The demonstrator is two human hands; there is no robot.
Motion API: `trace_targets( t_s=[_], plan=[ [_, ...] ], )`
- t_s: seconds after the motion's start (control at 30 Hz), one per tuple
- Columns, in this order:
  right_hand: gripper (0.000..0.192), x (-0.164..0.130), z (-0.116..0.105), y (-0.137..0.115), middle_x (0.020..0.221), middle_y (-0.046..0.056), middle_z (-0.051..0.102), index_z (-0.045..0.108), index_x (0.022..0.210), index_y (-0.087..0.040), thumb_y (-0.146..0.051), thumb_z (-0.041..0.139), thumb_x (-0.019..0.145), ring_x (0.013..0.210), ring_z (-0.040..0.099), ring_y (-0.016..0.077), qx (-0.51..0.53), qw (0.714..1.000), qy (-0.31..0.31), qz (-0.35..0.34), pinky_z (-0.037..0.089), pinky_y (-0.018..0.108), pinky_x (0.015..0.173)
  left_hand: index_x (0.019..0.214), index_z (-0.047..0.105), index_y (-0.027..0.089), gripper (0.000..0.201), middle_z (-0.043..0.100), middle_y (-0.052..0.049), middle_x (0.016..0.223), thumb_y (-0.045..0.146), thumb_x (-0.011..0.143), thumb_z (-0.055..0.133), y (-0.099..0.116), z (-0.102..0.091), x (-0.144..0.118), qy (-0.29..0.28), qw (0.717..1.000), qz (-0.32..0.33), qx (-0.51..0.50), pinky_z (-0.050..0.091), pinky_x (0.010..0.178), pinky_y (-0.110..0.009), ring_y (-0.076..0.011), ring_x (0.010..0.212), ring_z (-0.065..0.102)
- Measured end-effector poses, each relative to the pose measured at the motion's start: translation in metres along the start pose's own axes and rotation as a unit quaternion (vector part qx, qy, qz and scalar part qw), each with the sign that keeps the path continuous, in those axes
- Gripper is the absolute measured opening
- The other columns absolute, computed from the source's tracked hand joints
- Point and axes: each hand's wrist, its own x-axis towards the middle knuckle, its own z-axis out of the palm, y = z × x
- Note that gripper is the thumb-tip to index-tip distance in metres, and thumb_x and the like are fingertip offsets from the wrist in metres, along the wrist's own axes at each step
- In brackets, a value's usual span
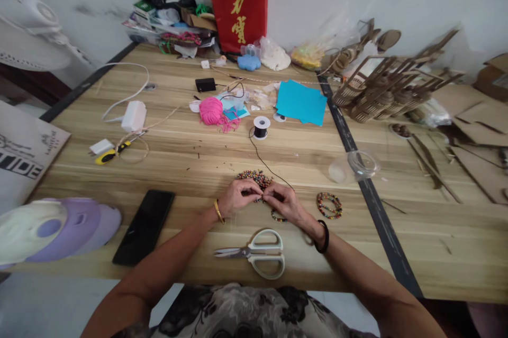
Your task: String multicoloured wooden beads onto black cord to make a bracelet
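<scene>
Over a pile of small multicoloured beads (254, 175), my left hand (239, 198) and my right hand (283, 203) meet with fingertips pinched. Thin black cord (265, 161) runs from a white-rimmed spool (261, 127) to my right hand, which pinches it. What the left fingertips hold is too small to make out. Part of a beaded string (279, 216) shows below my right hand, partly hidden by it. Further right lies a coiled beaded bracelet (329, 206). White-handled scissors (254, 253) rest open nearer my body, blades to the left.
Left of my arms lie a black phone (145, 227) and a purple-and-white device (63, 229). Pink yarn (211, 110) and blue sheets (301, 102) sit further back. A clear round container (363, 164) stands by the dark table seam, with wooden models (381, 92) behind.
</scene>
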Motion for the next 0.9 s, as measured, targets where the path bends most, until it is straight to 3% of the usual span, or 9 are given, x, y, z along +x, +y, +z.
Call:
trace_targets(
  t_s=[0.9],
  plan=[
    [0.025, -0.0004, 0.0017, -0.0055, 0.070, 0.001, 0.060, 0.063, 0.082, -0.016, -0.040, 0.063, 0.085, 0.060, 0.050, 0.0103, 0.079, 0.996, 0.015, 0.046, 0.040, 0.022, 0.055, 0.079, 0.070, 0.011, 0.008, 0.071, -0.006, 0.077, 0.017, 0.075, 0.070, -0.0006, 0.0027, -0.0014, 0.002, 0.997, -0.071, -0.010, 0.053, 0.069, -0.024, -0.0144, 0.071, 0.065]
  ],
)
